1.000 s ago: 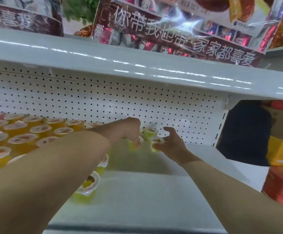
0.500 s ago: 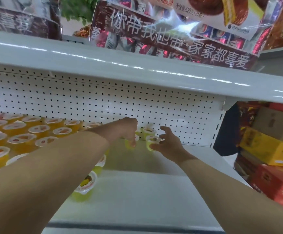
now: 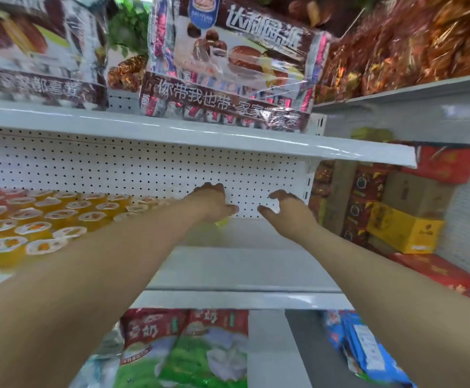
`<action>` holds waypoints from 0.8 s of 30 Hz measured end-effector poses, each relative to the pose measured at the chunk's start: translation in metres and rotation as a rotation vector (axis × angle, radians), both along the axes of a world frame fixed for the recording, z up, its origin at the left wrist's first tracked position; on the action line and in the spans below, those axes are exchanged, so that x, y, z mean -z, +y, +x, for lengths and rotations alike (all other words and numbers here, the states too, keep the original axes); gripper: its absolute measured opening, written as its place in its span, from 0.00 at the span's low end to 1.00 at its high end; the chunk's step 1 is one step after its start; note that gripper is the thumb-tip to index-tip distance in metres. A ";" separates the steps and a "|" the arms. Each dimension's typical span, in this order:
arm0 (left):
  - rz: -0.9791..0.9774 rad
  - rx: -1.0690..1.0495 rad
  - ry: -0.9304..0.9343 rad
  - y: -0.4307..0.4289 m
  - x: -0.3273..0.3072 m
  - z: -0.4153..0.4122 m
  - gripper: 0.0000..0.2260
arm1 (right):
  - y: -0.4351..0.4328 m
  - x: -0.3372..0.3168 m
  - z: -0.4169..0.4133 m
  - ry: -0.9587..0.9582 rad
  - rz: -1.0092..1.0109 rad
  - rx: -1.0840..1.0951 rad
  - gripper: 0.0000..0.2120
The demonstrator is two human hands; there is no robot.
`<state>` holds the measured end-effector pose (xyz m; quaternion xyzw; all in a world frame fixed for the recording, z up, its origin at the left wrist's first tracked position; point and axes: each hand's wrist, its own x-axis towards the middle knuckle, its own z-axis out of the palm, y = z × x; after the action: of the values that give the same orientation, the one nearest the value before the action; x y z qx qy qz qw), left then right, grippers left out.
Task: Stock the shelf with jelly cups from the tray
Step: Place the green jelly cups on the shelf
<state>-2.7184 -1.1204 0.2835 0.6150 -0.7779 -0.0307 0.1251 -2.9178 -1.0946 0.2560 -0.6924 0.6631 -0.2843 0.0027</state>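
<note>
Where left hand (image 3: 213,204) hangs, cup (image 3: 222,222) (yellow-green) beneath.

Rows of jelly cups (image 3: 46,217) fill the left of the middle shelf (image 3: 242,264), in front of the pegboard (image 3: 116,169). At frame centre, near the back, the left hand (image 3: 214,203) is over one cup (image 3: 222,222), with the right hand (image 3: 284,211) beside it, apart. Snack packs (image 3: 228,65) sit on the upper shelf (image 3: 172,135). Boxes (image 3: 404,231) stack at right and bags (image 3: 183,345) lie below.
</note>
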 end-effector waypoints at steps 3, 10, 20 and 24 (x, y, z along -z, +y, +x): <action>-0.038 0.012 0.064 0.049 0.006 -0.018 0.29 | 0.051 0.002 -0.019 0.007 -0.009 0.000 0.28; -0.025 0.032 0.188 0.149 0.051 -0.059 0.29 | 0.151 0.035 -0.058 -0.006 0.028 0.025 0.28; 0.037 0.126 0.174 0.224 0.183 -0.103 0.22 | 0.240 0.141 -0.104 0.076 0.193 0.151 0.26; 0.135 0.160 0.164 0.240 0.253 -0.116 0.22 | 0.257 0.198 -0.113 0.066 0.292 0.192 0.24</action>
<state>-2.8341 -0.8802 0.0302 0.5534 -0.8078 -0.1429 0.1440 -3.0303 -0.8373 0.0584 -0.6269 0.7603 -0.1611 0.0543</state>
